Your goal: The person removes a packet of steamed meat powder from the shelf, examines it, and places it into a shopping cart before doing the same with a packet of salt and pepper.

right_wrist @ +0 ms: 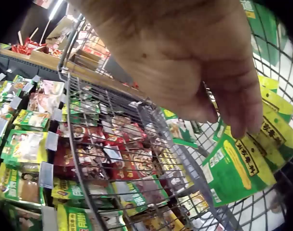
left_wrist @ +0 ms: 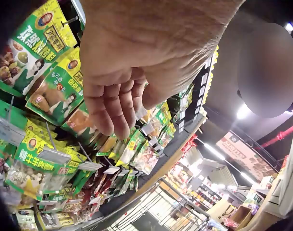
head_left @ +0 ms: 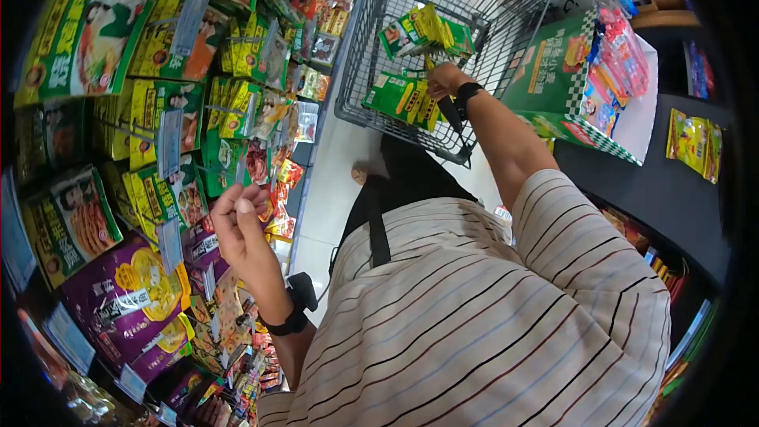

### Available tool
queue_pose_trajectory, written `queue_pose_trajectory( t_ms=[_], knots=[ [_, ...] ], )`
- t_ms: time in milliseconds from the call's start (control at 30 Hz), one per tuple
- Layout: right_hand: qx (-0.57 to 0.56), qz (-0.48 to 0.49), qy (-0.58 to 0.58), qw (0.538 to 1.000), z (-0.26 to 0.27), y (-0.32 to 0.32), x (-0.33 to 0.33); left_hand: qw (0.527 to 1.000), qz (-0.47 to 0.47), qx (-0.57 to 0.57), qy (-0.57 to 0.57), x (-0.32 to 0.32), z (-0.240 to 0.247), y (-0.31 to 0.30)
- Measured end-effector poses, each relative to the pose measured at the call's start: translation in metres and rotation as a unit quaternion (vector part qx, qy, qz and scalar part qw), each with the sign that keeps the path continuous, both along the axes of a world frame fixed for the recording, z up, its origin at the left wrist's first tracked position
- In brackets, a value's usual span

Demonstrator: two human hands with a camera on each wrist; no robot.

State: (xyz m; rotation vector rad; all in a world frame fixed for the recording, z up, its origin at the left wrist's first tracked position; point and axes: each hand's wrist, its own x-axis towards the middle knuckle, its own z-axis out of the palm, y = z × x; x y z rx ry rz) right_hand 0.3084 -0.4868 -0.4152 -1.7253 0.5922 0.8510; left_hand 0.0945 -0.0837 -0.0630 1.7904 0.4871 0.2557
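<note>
Cart mesh [head_left: 357, 59] rings packets [head_left: 391, 97] by the right hand [head_left: 447, 81], grip unclear, while hanging sachets [head_left: 229, 162] crowd the slack left hand [head_left: 245, 229].

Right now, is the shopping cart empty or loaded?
Partly loaded: the head view shows several green-and-yellow packets lying in the shopping cart, near the right hand, with uncovered basket floor around them.

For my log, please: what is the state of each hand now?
Left hand: open, empty.
Right hand: at the packets; grip cannot be told.
</note>
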Motion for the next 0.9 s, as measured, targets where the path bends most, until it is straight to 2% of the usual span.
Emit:
queue_pose_trajectory(
  t_ms=[33,67,100,133,233,267,300,400,500,600,700,800,900],
  knots=[
    [-0.022,0.072,0.004,0.997,-0.005,0.001,-0.003,1.000,-0.008,-0.011,0.013,0.003,-0.003,-0.003],
    [-0.024,0.018,0.076,0.997,-0.010,0.001,-0.007,1.000,-0.008,-0.010,0.028,0.007,-0.004,-0.007],
    [-0.067,0.181,-0.009,0.981,-0.036,-0.007,-0.009,0.999,-0.014,-0.010,0.035,0.010,-0.006,-0.009],
    [-0.106,0.339,-0.094,0.930,-0.079,-0.022,-0.011,0.999,-0.019,-0.012,0.042,0.013,-0.008,-0.011],
    [-0.106,0.320,-0.060,0.939,-0.051,-0.009,-0.022,0.998,-0.032,-0.018,0.061,0.023,-0.013,-0.016],
    [-0.063,0.174,0.028,0.982,-0.024,0.007,-0.025,0.997,-0.035,-0.019,0.066,0.026,-0.015,-0.017],
    [-0.019,0.022,0.115,0.993,-0.014,0.014,-0.026,0.997,-0.037,-0.023,0.070,0.028,-0.017,-0.019],
    [-0.022,0.041,0.120,0.992,-0.031,0.015,-0.027,0.996,-0.046,-0.026,0.078,0.034,-0.021,-0.022],
    [0.013,0.036,0.139,0.990,-0.002,0.023,-0.029,0.994,-0.051,-0.028,0.089,0.037,-0.023,-0.026],
    [0.106,-0.055,0.105,0.987,-0.017,0.024,-0.035,0.993,-0.054,-0.045,0.098,0.038,-0.023,-0.032],
    [0.086,-0.075,0.105,0.988,0.030,0.042,-0.030,0.991,-0.063,-0.047,0.108,0.037,-0.023,-0.036],
    [0.171,-0.045,0.032,0.984,0.049,0.046,-0.020,0.989,-0.076,-0.039,0.120,0.035,-0.030,-0.036],
    [0.167,0.008,-0.075,0.983,0.085,0.057,-0.013,0.987,-0.079,-0.056,0.130,0.035,-0.040,-0.035]
  ],
)
